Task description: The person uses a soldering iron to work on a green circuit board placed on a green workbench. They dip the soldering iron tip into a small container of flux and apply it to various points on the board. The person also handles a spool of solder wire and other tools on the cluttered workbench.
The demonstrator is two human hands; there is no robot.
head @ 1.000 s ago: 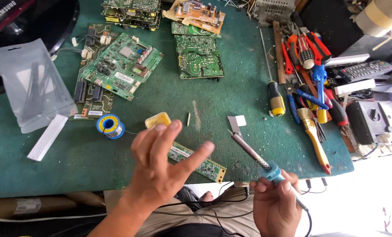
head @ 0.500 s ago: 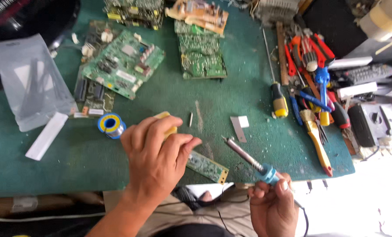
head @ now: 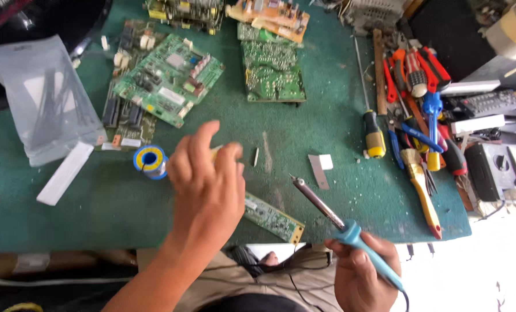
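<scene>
The right hand grips a blue-handled soldering iron, tip raised beside the left hand, which hovers with fingers loosely curled over a narrow circuit board strip on the green surface, risking a burn.

Green table mat, blue-handled soldering iron, yellow-handled screwdriver
</scene>
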